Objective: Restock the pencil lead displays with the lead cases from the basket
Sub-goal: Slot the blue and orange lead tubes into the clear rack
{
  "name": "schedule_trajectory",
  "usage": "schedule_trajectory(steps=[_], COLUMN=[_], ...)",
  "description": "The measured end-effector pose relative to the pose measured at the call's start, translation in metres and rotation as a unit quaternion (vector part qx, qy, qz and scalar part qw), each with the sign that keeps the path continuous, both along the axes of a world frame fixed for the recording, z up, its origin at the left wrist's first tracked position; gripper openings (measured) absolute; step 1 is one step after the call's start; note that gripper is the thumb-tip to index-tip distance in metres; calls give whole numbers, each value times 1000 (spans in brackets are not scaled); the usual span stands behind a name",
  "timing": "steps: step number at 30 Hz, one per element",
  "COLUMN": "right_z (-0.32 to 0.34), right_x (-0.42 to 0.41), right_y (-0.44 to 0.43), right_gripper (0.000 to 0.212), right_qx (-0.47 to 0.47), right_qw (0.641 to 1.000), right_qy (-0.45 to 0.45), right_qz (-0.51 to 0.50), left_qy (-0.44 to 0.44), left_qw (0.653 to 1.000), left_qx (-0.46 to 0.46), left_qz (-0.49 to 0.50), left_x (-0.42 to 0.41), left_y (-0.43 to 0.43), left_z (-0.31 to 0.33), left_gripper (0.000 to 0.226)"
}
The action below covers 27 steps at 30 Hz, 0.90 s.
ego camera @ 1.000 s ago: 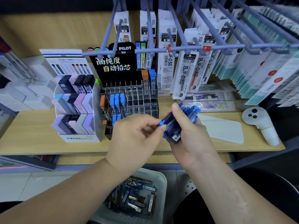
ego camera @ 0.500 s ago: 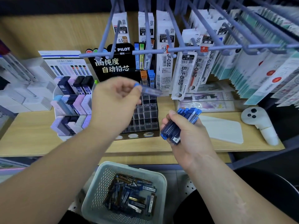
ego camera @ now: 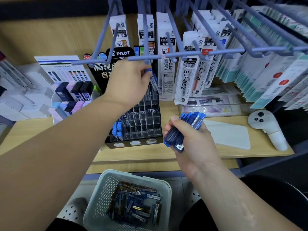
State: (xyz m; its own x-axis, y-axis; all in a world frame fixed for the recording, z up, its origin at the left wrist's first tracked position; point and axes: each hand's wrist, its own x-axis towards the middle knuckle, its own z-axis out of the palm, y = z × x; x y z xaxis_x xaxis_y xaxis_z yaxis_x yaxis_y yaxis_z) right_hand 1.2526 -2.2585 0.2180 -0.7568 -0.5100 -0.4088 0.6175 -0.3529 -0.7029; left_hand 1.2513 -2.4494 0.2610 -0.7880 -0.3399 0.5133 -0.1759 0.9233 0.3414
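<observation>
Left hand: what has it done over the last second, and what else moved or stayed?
The left hand pinched one lead case out of the bundle in the right hand and carried it up to the back rows of the clear display, cap up. The right hand keeps gripping the bundle in about the same place; the basket has not moved.

Hanging refill packs (ego camera: 186, 77), white controller (ego camera: 266, 129), flat white pad (ego camera: 230, 135), wooden shelf (ego camera: 33, 130)

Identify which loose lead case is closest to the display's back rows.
The single blue-capped case pinched in the left hand, over the clear display's back rows. The other cases are bundled in the right hand or loose in the basket.
</observation>
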Motion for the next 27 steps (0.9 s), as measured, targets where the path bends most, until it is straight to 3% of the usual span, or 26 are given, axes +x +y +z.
schedule_trajectory(steps=[8, 16, 22, 25, 27], right_z=[2, -2, -2, -1, -1], right_x=[0, -1, -2, -1, -1], right_y=[2, 1, 1, 1, 1], right_gripper=[27, 33, 33, 28, 24], right_qx=[-8, -10, -17, -21, -22], right_qw=[1000, 1000, 1000, 1000, 1000], right_qy=[-5, -1, 1, -3, -4], right_qz=[8, 1, -1, 4, 3], left_qy=[-73, -51, -41, -20, 2], left_qw=[997, 998, 998, 999, 995], left_qx=[10, -25, -46, -9, 96], left_qz=[15, 20, 31, 44, 35], left_x=[-6, -10, -11, 1, 18], left_y=[-11, -5, -4, -1, 13], left_z=[5, -15, -18, -16, -17], left_gripper=[27, 11, 15, 15, 13])
